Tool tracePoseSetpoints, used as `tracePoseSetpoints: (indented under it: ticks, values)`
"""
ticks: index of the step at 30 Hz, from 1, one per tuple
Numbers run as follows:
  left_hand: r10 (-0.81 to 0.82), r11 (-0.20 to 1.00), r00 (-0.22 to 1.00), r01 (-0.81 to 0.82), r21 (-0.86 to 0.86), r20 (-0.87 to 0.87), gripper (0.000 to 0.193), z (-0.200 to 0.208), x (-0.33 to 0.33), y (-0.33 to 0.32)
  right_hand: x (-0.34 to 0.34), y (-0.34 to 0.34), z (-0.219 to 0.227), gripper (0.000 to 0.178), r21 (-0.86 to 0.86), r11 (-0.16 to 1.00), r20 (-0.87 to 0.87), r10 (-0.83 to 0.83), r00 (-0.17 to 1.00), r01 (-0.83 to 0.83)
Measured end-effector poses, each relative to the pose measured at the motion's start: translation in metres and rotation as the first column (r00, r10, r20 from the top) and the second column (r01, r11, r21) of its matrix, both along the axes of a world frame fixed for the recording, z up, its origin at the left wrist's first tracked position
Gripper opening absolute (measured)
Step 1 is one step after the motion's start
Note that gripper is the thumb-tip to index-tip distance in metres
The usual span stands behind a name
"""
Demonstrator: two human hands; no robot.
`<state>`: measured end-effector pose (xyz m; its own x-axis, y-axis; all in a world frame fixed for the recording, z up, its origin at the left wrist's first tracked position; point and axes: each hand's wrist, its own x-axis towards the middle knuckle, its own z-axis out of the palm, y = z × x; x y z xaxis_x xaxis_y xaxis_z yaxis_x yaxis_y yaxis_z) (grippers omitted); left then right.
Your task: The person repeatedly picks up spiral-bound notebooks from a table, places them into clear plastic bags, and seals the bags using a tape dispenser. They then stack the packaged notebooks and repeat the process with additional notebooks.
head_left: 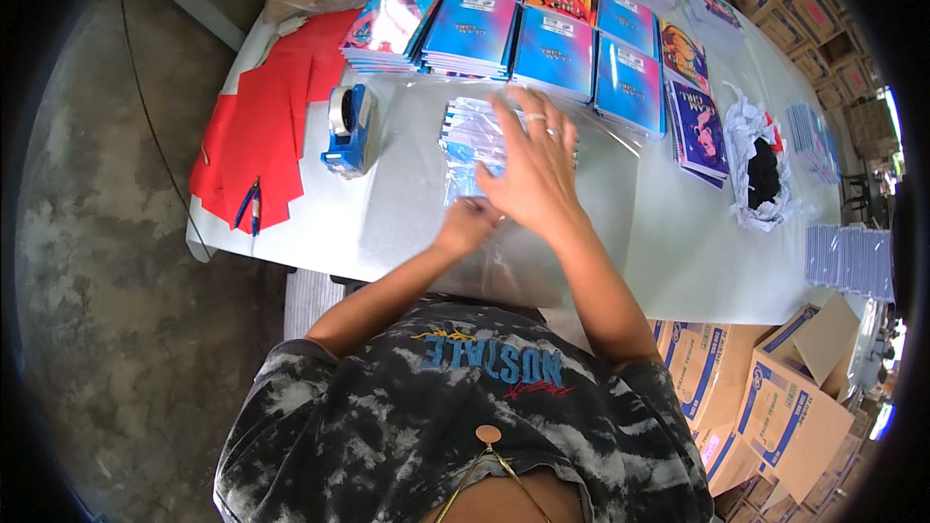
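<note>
A small stack of notebooks (465,150) lies on the table in front of me, with shiny clear plastic over it. My right hand (539,160) rests flat across the stack's right side, its fingers stretched out and a ring on one. At the near edge of the stack, my left hand (469,225) is closed with curled fingers; what it pinches is hidden. A clear plastic sheet (610,194) spreads out on the table around the stack. Left of it stands a blue tape dispenser (351,131) with a roll of tape.
Rows of notebook stacks (552,53) line the table's far side. Red sheets (262,136) with pens (249,205) on them cover the left end. A torn white bag (760,165) sits at right; cardboard boxes (775,416) stand below the table (717,276).
</note>
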<state>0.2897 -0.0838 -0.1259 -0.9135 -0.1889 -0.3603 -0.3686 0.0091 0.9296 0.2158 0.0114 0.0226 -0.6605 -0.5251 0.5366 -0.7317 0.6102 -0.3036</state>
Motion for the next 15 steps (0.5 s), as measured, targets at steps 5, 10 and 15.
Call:
tracePoseSetpoints:
  ticks: [5, 10, 15]
  values:
    - [-0.428, 0.752, 0.9, 0.307, 0.584, 0.079, 0.053, 0.005, 0.025, 0.032, -0.037, -0.02, -0.013, 0.069, -0.199, 0.979, 0.452, 0.139, 0.881, -0.053]
    - [0.244, 0.693, 0.897, 0.105, 0.714, -0.368, 0.084, 0.007, -0.008, -0.045, -0.027, 0.062, -0.044, 0.079, -0.826, 0.525, 0.551, 0.673, 0.494, 0.206]
    - [0.182, 0.977, 0.787, -0.08, 0.195, -0.59, 0.053, 0.046, -0.028, -0.073, -0.023, 0.053, -0.089, 0.07, -0.803, 0.596, 0.489, 0.661, 0.569, -0.002]
